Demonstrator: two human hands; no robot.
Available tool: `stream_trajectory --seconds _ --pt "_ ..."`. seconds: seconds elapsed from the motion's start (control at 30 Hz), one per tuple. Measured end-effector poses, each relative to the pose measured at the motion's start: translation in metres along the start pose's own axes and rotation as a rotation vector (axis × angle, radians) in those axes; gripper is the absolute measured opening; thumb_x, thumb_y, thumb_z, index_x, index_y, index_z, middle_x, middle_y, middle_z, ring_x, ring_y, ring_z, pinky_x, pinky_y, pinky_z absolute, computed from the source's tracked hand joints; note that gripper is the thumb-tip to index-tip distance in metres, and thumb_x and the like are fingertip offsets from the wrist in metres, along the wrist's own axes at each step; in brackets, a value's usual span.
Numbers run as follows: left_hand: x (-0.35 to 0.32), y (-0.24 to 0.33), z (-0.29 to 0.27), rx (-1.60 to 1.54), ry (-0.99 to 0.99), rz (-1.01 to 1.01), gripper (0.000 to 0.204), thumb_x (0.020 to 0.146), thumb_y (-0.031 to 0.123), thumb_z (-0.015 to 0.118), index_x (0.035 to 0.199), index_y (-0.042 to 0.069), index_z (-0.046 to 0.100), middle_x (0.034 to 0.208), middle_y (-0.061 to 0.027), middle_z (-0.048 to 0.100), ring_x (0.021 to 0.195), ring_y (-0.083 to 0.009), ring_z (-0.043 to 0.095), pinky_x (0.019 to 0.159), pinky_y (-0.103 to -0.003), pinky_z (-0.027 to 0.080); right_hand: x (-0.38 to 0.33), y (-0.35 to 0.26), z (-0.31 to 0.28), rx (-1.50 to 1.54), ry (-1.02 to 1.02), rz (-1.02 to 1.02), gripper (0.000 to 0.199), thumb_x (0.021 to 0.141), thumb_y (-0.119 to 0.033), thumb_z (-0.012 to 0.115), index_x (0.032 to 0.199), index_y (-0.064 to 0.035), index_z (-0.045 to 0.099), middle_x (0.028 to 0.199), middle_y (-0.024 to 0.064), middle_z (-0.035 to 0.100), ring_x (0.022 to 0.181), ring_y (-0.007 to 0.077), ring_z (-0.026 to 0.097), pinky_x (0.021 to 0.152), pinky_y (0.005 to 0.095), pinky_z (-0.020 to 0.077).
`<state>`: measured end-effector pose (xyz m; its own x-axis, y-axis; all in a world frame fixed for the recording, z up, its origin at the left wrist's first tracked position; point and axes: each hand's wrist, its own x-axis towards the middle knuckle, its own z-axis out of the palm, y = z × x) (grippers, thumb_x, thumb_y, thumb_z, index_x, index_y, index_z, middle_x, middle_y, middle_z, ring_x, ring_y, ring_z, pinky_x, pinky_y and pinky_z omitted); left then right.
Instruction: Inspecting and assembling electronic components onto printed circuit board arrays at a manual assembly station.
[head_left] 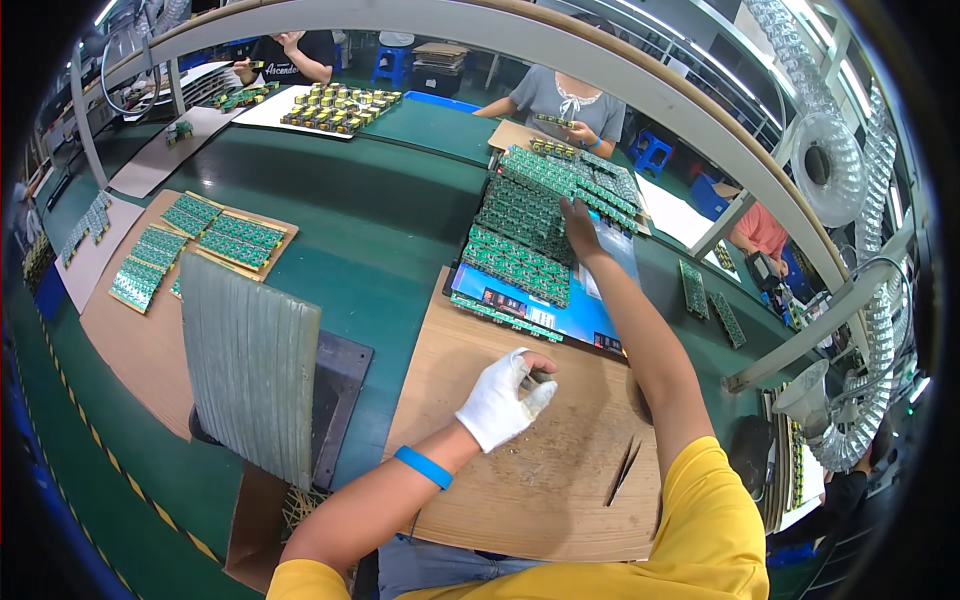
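Head view: green bench, cardboard sheet; gloved left hand pinching small part, right hand open on circuit boards.

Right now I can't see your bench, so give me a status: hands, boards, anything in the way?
Left hand, white-gloved, pinching a small part over the cardboard sheet. Right hand reaching onto the stacked green circuit boards. Tweezers lying loose near the right elbow.

A: left hand, gloved, is closed around something small. Too tiny to ID.
B: same for the right hand: fingertips hidden among stacked circuit boards.
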<state>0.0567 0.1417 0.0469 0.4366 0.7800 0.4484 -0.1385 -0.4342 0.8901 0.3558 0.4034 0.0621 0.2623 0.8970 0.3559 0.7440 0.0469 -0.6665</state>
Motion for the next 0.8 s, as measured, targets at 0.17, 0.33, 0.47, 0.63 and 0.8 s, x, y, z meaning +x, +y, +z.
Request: stream_trajectory --seconds 0.17,0.33,0.47,0.63,0.8 --pt "0.004 -0.003 0.002 -0.014 -0.006 0.026 0.022 0.089 0.006 0.074 0.109 0.007 0.065 0.098 -0.0048 0.066 0.087 -0.015 0.066 0.079 -0.029 0.054 -0.036 -0.016 0.003 -0.241 0.017 -0.005 0.081 0.103 -0.058 0.046 0.151 0.0069 0.038 0.152 0.0332 0.042 0.144 0.0452 0.039 0.118 0.0454 0.0311" --pt "-0.001 -0.001 -0.008 0.002 0.023 0.028 0.022 0.09 0.006 0.074 0.109 0.007 0.066 0.098 -0.0046 0.067 0.086 -0.0139 0.066 0.079 -0.028 0.054 -0.136 -0.111 -0.007 -0.388 -0.172 -0.186 0.091 0.099 -0.063 0.051 0.158 0.0029 0.029 0.16 0.0393 0.022 0.148 0.0534 0.026 0.121 0.0512 0.0282" --pt "-0.001 -0.002 -0.001 0.013 0.002 0.009 0.022 0.09 0.006 0.074 0.11 0.006 0.066 0.098 -0.0041 0.067 0.086 -0.013 0.065 0.079 -0.028 0.053 -0.158 -0.104 -0.018 -0.56 -0.247 -0.355 0.088 0.097 -0.063 0.055 0.158 -0.0027 0.034 0.162 0.0375 0.019 0.15 0.0531 0.024 0.119 0.0585 0.0268" --pt "-0.001 -0.001 0.0 -0.024 -0.004 -0.018 0.022 0.09 0.004 0.074 0.11 0.005 0.066 0.099 -0.0039 0.066 0.088 -0.0129 0.064 0.08 -0.028 0.053 -0.159 -0.094 -0.027 -0.568 -0.278 -0.396 0.083 0.097 -0.062 0.057 0.157 -0.0072 0.039 0.162 0.0368 0.019 0.151 0.0522 0.022 0.118 0.0622 0.026" --pt "-0.001 0.002 -0.003 -0.001 -0.028 -0.057 0.021 0.09 0.002 0.073 0.11 0.004 0.066 0.101 -0.0044 0.066 0.09 -0.0132 0.064 0.081 -0.028 0.053 -0.152 -0.091 -0.027 -0.508 -0.294 -0.419 0.084 0.097 -0.062 0.057 0.157 -0.0061 0.039 0.162 0.0366 0.018 0.152 0.0527 0.019 0.118 0.0622 0.0254"
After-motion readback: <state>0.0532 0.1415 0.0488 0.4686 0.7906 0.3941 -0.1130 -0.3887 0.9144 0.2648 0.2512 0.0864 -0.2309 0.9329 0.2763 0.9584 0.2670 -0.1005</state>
